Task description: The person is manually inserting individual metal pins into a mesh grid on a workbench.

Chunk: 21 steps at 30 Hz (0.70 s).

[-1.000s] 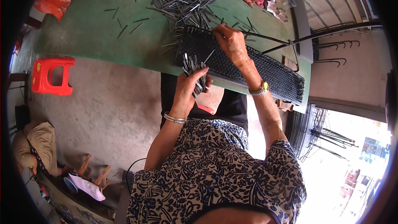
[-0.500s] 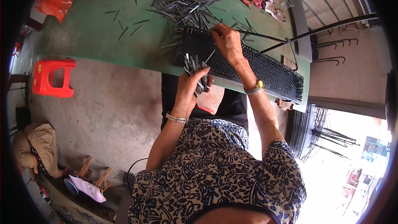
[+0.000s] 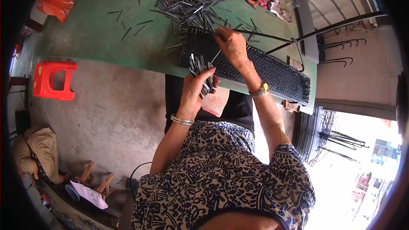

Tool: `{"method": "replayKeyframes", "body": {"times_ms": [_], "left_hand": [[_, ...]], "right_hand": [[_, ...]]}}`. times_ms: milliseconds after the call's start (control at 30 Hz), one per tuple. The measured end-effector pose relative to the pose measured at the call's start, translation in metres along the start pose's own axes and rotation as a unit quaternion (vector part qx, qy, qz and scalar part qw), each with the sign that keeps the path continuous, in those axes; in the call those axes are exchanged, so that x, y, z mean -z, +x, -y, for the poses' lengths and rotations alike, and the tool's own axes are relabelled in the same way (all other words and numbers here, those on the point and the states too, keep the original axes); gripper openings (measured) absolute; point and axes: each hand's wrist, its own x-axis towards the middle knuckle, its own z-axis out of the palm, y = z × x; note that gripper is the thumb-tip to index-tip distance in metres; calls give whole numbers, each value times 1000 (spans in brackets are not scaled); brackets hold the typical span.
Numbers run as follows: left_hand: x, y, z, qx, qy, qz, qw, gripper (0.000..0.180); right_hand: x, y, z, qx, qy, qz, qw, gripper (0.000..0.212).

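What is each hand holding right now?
Left hand: closed on a bundle of metal pins.
Right hand: fingertips pinched at the black perforated board; contents unclear.

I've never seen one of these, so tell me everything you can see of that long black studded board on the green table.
The black board is a long, narrow slab whose top is packed with rows of small studs or holes; which, I cannot tell. It looks like dark plastic or rubber. It lies flat, slanting along the near edge of the green table. The right hand presses on its far end; the left hand, gripping a bundle of thin metal pins, is over its near edge.
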Motion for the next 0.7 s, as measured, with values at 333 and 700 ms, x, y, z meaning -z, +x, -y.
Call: {"method": "replayKeyframes", "body": {"times_ms": [333,700], "left_hand": [[-2,1,2,-7,-12,1,1000,18],[1,8,5,-4,-16,1,1000,17]], "right_hand": [[1,-5,1,-77,-50,-10,996,17],[44,-38,8,-146,377,168,899,29]]}}
